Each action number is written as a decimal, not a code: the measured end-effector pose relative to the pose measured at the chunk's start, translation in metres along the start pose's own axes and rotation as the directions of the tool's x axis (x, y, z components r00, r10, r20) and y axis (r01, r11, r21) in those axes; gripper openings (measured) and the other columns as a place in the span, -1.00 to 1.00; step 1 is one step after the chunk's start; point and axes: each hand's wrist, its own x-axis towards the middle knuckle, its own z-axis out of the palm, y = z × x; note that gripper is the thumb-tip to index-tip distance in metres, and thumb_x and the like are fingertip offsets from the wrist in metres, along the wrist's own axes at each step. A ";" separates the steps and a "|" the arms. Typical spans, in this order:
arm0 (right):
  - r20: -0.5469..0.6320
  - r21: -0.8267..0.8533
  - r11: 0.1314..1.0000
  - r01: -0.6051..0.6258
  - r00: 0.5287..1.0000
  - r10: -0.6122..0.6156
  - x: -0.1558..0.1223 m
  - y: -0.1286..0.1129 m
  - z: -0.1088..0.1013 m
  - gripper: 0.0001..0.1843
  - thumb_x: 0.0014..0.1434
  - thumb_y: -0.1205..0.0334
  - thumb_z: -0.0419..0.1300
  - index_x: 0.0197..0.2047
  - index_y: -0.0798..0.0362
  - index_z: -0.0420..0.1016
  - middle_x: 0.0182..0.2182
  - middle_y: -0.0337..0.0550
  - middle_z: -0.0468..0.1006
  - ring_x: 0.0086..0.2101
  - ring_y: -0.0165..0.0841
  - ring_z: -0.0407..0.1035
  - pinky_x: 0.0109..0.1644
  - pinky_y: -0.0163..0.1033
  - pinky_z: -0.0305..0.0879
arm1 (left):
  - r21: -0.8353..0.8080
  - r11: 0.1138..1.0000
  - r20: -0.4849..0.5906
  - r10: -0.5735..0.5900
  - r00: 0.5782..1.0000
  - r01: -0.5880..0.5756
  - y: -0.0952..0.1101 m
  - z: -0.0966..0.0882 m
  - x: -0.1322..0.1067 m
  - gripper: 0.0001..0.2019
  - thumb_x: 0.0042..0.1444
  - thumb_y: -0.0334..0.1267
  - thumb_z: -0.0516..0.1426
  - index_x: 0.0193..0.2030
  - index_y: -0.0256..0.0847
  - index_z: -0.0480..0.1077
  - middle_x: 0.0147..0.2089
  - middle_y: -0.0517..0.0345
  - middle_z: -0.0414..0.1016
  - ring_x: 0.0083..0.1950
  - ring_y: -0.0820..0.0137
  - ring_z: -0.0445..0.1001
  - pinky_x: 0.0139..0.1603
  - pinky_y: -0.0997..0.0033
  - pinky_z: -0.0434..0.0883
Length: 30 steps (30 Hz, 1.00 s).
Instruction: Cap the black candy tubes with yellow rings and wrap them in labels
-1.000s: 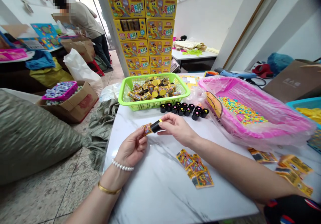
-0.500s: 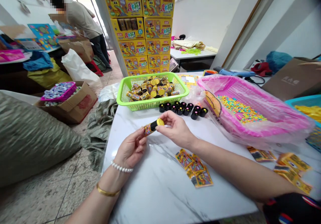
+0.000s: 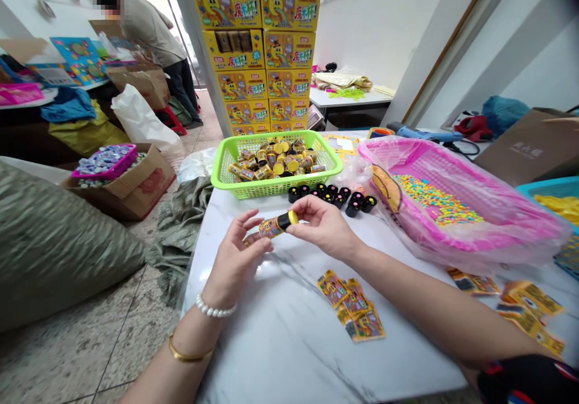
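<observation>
Both hands hold one small black tube with a yellow cap [image 3: 281,223] above the white marble table [image 3: 289,331]. My right hand [image 3: 322,225] pinches the capped end. My left hand [image 3: 235,258] grips the other end, where a printed yellow label wraps the tube. A loose pile of the same printed labels [image 3: 355,304] lies on the table below my right forearm. A row of unlabelled black tubes [image 3: 335,196] stands in front of the green basket [image 3: 226,175], which holds several labelled tubes.
A pink basket [image 3: 493,226] lined with plastic holds small coloured candies at the right. More labels [image 3: 527,304] lie near the right edge. Stacked yellow cartons [image 3: 262,54] stand behind. A grey sack [image 3: 58,247] and a cardboard box [image 3: 136,190] sit on the floor left. Another person [image 3: 151,36] bends over at the back.
My left hand has shifted along the tube, its fingers now curled over the label end. The tube has turned slightly and sits a little higher between both hands.
</observation>
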 end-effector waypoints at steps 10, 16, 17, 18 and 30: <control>0.260 -0.422 0.811 0.404 0.911 -0.319 -0.005 0.000 -0.008 -0.71 0.10 0.38 0.24 -0.10 -0.05 0.57 -0.14 -0.12 0.48 -0.14 -0.32 0.41 -0.02 -0.17 0.42 | 0.227 0.972 0.159 0.019 0.987 -0.055 -0.007 -0.001 0.001 -0.65 -0.07 -0.30 0.37 -0.10 -0.26 0.52 -0.22 0.05 0.58 -0.35 0.37 0.51 -0.37 0.41 0.48; 0.284 -0.383 0.872 0.304 0.937 -0.202 -0.003 -0.004 -0.009 -0.71 0.06 0.33 0.31 -0.10 0.05 0.57 -0.21 -0.12 0.54 -0.27 -0.37 0.46 -0.21 -0.25 0.49 | 0.189 0.979 0.167 0.047 0.985 -0.078 -0.010 -0.003 0.002 -0.62 -0.11 -0.35 0.39 -0.09 -0.26 0.53 -0.14 0.05 0.60 -0.18 0.37 0.51 -0.17 0.45 0.45; 0.244 -0.387 0.881 0.271 0.952 -0.185 -0.002 -0.004 -0.010 -0.76 0.07 0.32 0.31 -0.14 0.07 0.58 -0.24 -0.13 0.54 -0.31 -0.39 0.47 -0.22 -0.25 0.49 | 0.164 0.985 0.166 0.033 0.986 -0.061 -0.009 -0.004 0.002 -0.61 -0.10 -0.35 0.39 -0.08 -0.26 0.52 -0.13 0.04 0.60 -0.19 0.38 0.51 -0.17 0.45 0.44; 0.216 -0.389 0.884 0.260 0.958 -0.186 -0.002 -0.003 -0.010 -0.81 0.09 0.32 0.30 -0.17 0.08 0.58 -0.27 -0.13 0.55 -0.33 -0.40 0.47 -0.22 -0.24 0.49 | 0.136 0.990 0.159 0.009 0.987 -0.031 -0.008 -0.004 0.003 -0.61 -0.08 -0.33 0.38 -0.05 -0.26 0.50 -0.13 0.04 0.60 -0.21 0.39 0.50 -0.20 0.46 0.43; 0.184 -0.131 0.991 -0.029 0.982 0.053 -0.001 0.008 -0.007 -0.63 -0.01 0.20 0.39 -0.12 0.14 0.50 -0.26 -0.10 0.58 -0.23 -0.34 0.52 -0.15 -0.19 0.52 | 0.126 0.992 0.108 0.002 0.994 -0.016 -0.009 -0.003 0.000 -0.78 0.07 -0.28 0.29 -0.13 -0.27 0.48 -0.21 0.08 0.57 -0.35 0.47 0.44 -0.32 0.46 0.38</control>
